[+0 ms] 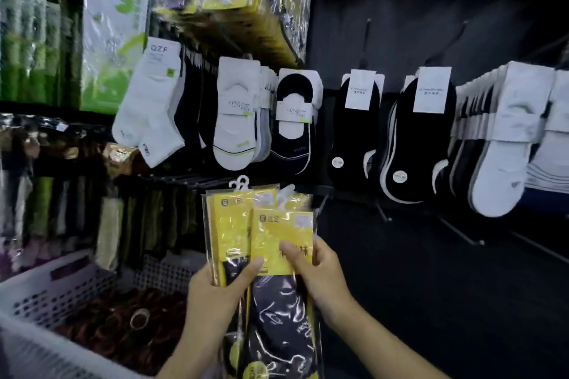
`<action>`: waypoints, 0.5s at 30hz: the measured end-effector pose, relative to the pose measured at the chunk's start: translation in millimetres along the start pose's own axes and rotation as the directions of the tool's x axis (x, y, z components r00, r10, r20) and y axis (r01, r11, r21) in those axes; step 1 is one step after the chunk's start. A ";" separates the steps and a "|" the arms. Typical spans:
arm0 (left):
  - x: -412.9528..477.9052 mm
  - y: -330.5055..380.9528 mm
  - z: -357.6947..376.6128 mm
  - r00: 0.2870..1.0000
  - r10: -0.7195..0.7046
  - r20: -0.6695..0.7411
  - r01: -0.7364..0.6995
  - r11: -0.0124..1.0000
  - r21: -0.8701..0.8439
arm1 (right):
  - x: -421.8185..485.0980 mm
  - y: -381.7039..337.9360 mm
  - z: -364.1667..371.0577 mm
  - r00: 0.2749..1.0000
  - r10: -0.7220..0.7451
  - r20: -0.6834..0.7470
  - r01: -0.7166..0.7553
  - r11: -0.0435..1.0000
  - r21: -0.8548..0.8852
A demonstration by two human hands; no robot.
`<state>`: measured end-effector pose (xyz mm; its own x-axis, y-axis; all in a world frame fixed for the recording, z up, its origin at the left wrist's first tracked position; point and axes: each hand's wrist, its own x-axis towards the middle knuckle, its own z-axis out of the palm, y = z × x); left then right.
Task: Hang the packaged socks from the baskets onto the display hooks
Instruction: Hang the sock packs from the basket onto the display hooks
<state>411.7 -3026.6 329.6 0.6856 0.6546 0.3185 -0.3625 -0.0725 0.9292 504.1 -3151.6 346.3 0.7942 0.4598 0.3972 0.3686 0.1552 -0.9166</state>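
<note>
Dark shop display wall point(431, 24), hung across with rows of carded no-show socks point(354, 132) in black and white; white QZF ankle socks point(151, 101) at the left end. White perforated basket point(55, 289) at lower left, contents blurred. Bare display hooks point(462, 232) jut out lower right. Held up in front of the wall, below the hung rows: rear sock packs point(228, 224), yellow card, gripped by the left hand point(215, 295), thumb across the front. Front sock pack point(280, 301) overlaps them, pinched by the right hand point(320, 274), thumb on the yellow card, fingers curled round the right edge. White plastic hanger point(240, 183) tops the rear packs.
</note>
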 end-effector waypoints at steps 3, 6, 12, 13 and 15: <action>-6.4 3.7 -5.9 0.996 -0.027 -0.085 0.030 0.999 0.032 | -6.1 -11.3 -8.6 0.991 -0.015 -0.131 0.019 1.000 0.024; -6.1 7.3 -23.4 0.978 -0.030 -0.204 0.051 0.994 0.099 | -4.3 -15.6 -27.1 0.970 0.023 -0.242 -0.012 0.999 0.047; -3.2 13.8 -50.7 0.968 0.016 -0.252 0.017 0.991 0.130 | -0.6 1.4 -42.8 0.960 0.124 -0.252 -0.140 0.989 -0.045; -1.6 13.1 -52.6 0.966 0.019 -0.256 0.012 0.993 0.118 | 0.8 4.2 -42.3 0.959 0.114 -0.258 -0.132 0.990 -0.054; -0.7 14.2 -54.6 0.963 0.012 -0.269 0.013 0.996 0.092 | 3.3 8.9 -41.3 0.949 0.115 -0.295 -0.126 0.992 -0.019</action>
<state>371.6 -2987.0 332.3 0.4860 0.8320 0.2676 -0.2935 -0.1330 0.9467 530.0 -3184.8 341.4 0.9383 0.1966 0.2847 0.2741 0.0796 -0.9584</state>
